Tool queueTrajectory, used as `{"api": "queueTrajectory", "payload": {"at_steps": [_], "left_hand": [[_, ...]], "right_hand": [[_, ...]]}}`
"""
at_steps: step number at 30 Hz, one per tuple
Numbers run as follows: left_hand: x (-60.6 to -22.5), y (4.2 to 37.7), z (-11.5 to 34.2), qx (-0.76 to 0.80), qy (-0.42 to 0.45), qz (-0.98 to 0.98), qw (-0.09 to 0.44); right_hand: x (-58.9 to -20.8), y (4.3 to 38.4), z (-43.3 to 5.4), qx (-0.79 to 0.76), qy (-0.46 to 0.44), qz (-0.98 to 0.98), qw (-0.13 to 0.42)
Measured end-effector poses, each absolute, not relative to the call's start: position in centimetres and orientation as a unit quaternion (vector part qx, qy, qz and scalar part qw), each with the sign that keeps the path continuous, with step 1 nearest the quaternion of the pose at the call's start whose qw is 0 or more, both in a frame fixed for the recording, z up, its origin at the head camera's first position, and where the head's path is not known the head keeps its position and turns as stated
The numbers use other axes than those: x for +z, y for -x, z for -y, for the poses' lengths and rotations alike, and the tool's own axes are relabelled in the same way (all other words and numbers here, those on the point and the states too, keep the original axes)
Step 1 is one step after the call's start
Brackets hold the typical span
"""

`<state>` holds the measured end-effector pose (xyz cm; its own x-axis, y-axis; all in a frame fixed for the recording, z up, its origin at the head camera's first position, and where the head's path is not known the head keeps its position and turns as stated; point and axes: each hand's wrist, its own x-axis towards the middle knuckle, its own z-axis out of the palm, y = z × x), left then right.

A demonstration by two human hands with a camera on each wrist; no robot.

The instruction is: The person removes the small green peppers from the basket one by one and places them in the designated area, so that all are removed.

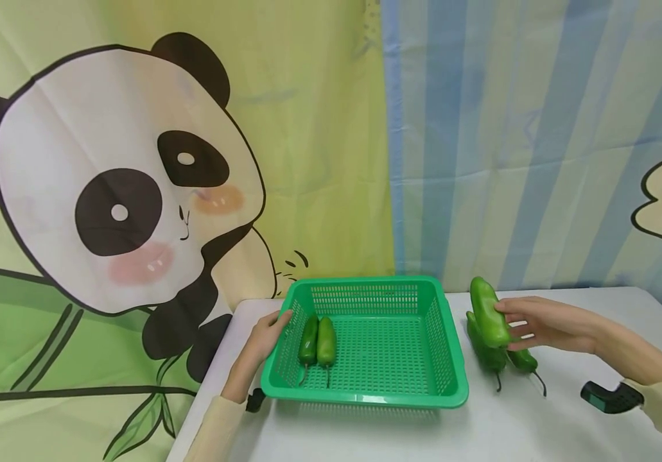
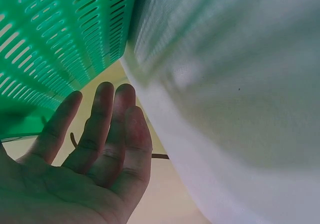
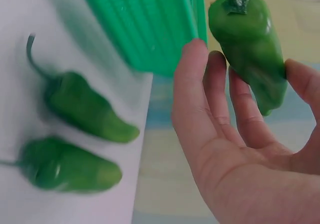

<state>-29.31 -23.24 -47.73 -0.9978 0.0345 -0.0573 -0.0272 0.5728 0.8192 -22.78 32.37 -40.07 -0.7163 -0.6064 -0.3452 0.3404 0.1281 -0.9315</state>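
My right hand (image 1: 530, 324) holds a green pepper (image 1: 488, 311) between thumb and fingers, above the table on the right. In the right wrist view the held pepper (image 3: 250, 49) has its stem upward. Below it lie two more peppers, a longer one (image 1: 483, 350) and a partly hidden one (image 1: 522, 360). My left hand (image 1: 267, 335) rests at the left rim of a green plastic basket (image 1: 365, 399); in the left wrist view its fingers (image 2: 102, 119) extend, loosely straight, beside the outer wall. Inside the basket's left part, two peppers (image 1: 326, 343) lie side by side, stems toward me.
The basket stands on a white table (image 1: 567, 423). Behind hangs a curtain with a panda print (image 1: 134, 160) and blue stripes (image 1: 481, 128). Dark straps or devices (image 1: 612, 398) sit at both wrists.
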Motion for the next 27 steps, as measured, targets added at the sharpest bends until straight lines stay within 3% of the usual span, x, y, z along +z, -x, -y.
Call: {"api": "queueTrajectory", "payload": {"at_steps": [16, 27], "left_hand": [[-47.8, 29.6, 23.4, 0.468, 0.000, -0.883, 0.034], [-48.1, 29.5, 23.4, 0.467, -0.001, -0.884, 0.031]], "right_hand": [[-44.1, 23.6, -38.8, -0.602, 0.031, -0.722, 0.340], [-45.0, 23.3, -40.5, -0.509, -0.018, -0.795, 0.330]]}}
